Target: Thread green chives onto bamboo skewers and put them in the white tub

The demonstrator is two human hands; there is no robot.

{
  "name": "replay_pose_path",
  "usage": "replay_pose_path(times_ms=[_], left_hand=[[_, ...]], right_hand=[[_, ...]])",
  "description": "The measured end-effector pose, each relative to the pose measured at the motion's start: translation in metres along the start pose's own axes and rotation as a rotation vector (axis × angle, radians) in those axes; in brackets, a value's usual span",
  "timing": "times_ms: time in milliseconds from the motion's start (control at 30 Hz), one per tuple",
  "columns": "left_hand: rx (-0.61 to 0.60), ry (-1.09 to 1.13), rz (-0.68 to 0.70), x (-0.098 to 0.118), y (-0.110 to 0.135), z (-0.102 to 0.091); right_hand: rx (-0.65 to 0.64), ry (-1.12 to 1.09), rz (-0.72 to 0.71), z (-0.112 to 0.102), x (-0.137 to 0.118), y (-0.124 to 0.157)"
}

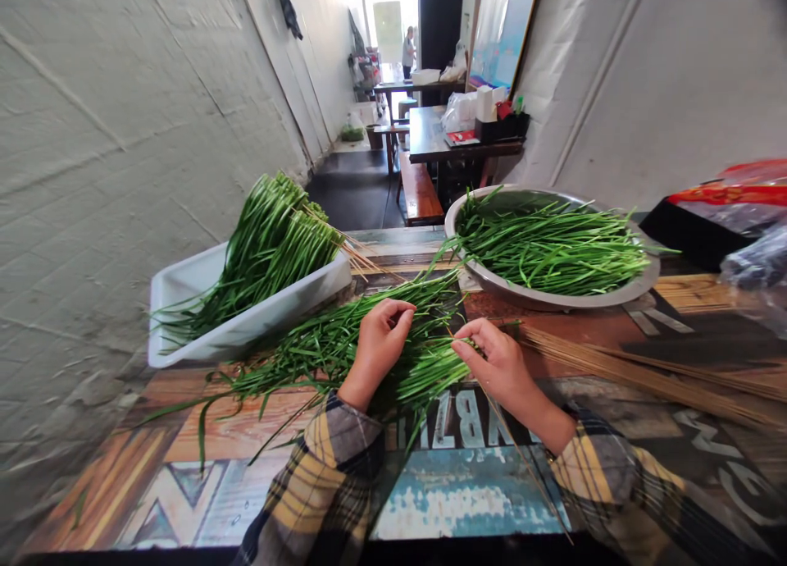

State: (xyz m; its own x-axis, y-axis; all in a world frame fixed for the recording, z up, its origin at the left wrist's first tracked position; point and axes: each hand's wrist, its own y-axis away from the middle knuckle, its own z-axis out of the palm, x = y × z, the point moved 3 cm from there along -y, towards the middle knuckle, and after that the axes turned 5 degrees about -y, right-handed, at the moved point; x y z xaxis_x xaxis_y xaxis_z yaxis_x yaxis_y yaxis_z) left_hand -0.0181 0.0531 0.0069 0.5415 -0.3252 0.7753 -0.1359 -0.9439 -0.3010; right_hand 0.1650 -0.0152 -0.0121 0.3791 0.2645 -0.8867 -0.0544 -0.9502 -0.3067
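- Yellow-and-grey plaid sleeves (325, 467) reach in over the near side of your desk (467, 488), which is printed blue there.
- Slanting across that part, a thin skewer (529, 467) runs from near right to far left, up to your right hand (497, 358); your right fingers (479, 328) pinch it close to its far tip.
- Your left hand (382, 338) is to the left, above the loose greens (325, 336), thumb and forefinger curled together; you cannot tell whether a blade sits between them.
- Watch the crossing: the loose greens stretch left to right, slanting slightly away, so the skewer meets their long axis at a wide angle. Their pale stem ends (439, 367) lie just left of your right fingers, the nearer ones; your left hand is over the leaves.
- Right of your right hand, spare skewers (584, 361) lie fanned across the desk.
- Farther left, a white tub (288, 308) carries packed greens (270, 238), with skewer ends (364, 260) jutting right.
- Farther right, a steel bowl (553, 302) holds a further heap of greens (547, 246).
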Motion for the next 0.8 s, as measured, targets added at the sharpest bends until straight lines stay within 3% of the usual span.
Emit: replay_pose_path(times_ms=[167,400,500,600,800], left_hand=[[-0.140,-0.331,0.217,-0.001,0.003,0.012],[-0.181,-0.572,0.228,-0.002,0.006,0.021],[-0.105,-0.484,0.224,0.002,0.005,0.018],[-0.050,-0.226,0.179,0.006,0.004,0.015],[-0.168,0.184,-0.048,0.009,0.007,0.018]], right_hand=[[-0.047,-0.009,0.024,0.002,0.002,-0.001],[-0.058,-0.024,0.037,0.003,-0.003,-0.001],[-0.042,-0.006,0.012,0.002,-0.004,-0.001],[-0.057,-0.022,0.025,0.001,-0.004,-0.001],[-0.073,-0.037,0.027,0.000,-0.002,-0.003]])
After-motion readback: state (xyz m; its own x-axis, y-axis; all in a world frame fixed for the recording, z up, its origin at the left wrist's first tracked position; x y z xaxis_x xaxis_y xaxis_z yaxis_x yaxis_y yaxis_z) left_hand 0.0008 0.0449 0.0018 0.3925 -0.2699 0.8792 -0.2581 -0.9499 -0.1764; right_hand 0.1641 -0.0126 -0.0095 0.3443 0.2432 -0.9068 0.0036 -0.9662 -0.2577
